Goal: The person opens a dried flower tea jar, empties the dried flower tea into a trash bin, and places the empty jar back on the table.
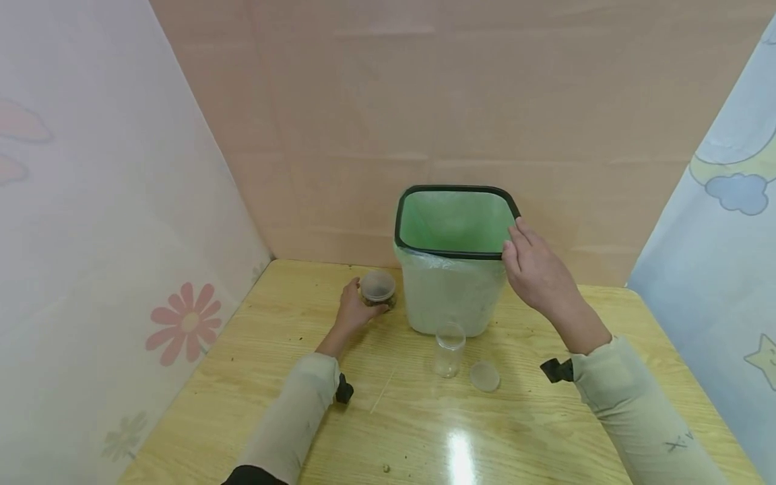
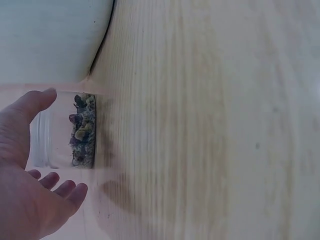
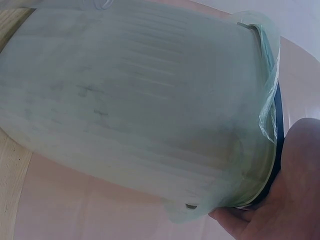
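On the wooden tabletop [image 1: 509, 434], near the far edge, spreads left fingers [image 2: 76, 194] round a clear jar [image 1: 378, 285] beside the bin [image 1: 451, 296], and holds its black rim [image 1: 455, 255] with right fingers [image 1: 523, 236].

The person is wearing pale sleeves [image 1: 294, 411] (the right one is bearing dark marks [image 1: 677, 442]), small black pieces [image 1: 344, 389] projecting at both cuffs [image 1: 597, 362].

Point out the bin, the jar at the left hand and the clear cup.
Bin [image 1: 450, 296], head view: on its front wall.
Jar [image 2: 64, 132], left wrist view: on the middle of its clear side.
Clear cup [image 1: 449, 353], head view: on its side wall.
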Demonstrator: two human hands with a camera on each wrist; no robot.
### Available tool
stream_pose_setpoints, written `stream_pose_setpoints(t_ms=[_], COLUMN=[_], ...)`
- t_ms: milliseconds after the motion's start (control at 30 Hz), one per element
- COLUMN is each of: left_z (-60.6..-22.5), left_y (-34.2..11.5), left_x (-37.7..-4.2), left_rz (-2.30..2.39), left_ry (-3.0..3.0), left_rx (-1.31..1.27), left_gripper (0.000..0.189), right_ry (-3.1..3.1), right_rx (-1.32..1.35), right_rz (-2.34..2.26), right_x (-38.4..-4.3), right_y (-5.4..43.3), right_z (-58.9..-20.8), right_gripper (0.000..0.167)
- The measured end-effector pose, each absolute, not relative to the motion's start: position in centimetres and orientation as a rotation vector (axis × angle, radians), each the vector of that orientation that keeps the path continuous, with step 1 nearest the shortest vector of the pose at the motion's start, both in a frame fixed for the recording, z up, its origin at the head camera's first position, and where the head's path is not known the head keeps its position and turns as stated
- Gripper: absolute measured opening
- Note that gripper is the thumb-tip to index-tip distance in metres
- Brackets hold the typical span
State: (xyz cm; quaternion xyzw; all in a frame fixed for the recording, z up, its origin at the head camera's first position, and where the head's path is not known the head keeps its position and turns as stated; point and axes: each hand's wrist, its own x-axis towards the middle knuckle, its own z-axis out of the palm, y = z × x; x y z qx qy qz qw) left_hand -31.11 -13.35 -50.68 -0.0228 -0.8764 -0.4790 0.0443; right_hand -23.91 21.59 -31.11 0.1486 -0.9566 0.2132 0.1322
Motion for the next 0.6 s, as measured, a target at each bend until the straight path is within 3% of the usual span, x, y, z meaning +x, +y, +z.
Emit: stream_pose_setpoints(t_ms=[600], left_z=[-52.0], left_y=[-12.5], left_x=[-33.0], left_rz=[-1.546], left_ry=[-2.599], left_rx=[-0.028], left_gripper=[0.099], right_ry=[-2.775], right_rx=[0.436], right_rz=[0.609], right_x=[-23.9], right_y=[21.6], right_z=[-31.0], right_gripper=[0.065])
